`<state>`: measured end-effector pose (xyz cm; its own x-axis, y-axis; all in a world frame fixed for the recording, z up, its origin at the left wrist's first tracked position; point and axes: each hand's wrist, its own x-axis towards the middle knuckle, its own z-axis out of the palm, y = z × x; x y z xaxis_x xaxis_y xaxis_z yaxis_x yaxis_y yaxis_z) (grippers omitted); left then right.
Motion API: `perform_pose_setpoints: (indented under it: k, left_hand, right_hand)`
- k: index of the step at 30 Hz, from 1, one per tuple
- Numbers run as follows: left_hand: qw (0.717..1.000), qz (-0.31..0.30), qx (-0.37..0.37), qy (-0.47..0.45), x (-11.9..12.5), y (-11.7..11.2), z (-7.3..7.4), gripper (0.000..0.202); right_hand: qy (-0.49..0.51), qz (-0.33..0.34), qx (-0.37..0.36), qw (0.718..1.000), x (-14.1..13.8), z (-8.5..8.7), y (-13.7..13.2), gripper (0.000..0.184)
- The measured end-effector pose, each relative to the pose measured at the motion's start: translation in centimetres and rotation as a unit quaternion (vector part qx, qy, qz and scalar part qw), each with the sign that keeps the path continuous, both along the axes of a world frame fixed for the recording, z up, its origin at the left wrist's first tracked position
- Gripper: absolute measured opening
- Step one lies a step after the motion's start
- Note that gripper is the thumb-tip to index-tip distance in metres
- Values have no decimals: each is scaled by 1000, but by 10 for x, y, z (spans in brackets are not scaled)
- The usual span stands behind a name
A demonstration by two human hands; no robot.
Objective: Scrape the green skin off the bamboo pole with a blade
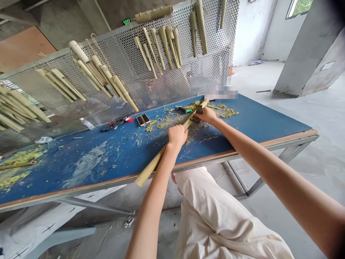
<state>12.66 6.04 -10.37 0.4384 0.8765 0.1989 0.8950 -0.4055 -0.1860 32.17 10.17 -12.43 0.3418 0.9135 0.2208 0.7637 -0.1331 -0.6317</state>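
A pale bamboo pole (151,166) lies slantwise over the blue workbench, its near end jutting past the front edge. My left hand (178,136) is closed around its middle. Farther up the pole, my right hand (207,115) grips a dark, flat, blade-like piece (198,114) that rests against the bamboo; its exact kind is not clear. Yellow-green shavings (168,120) are scattered around the pole. Just beyond it lies a tool with a black and green handle (185,109).
The blue bench (97,158) carries a phone (143,119), a red tape roll (128,119), a clear bottle (87,123) and, at far left, another bamboo stick (17,165) among shavings. Behind stands a perforated metal panel (113,46) hung with several bamboo pieces (165,43). A concrete pillar (309,54) rises at right.
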Motion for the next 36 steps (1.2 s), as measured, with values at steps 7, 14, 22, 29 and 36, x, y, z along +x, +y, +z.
perform_pose_setpoints:
  k: [7, 14, 22, 29, 36]
  left_hand:
    - [1000, 0, -5, -6, 0, 1, 0, 43]
    - [1000, 0, -5, -2, 0, 1, 1, 43]
    - [1000, -2, -6, -6, 0, 1, 0, 43]
    - [1000, -5, -1, -7, -1, 2, -1, 43]
    - [1000, 0, -1, -4, -1, 2, -1, 44]
  right_hand:
    - [6, 132, -22, 991, -7, 0, -2, 39]
    - [-5, 89, -6, 996, -5, -2, -1, 39]
    - [-3, 32, 4, 999, -7, -1, -1, 41]
    - [30, 160, -33, 986, -9, -1, -3, 45]
    - [19, 69, -21, 997, -1, -2, -1, 38]
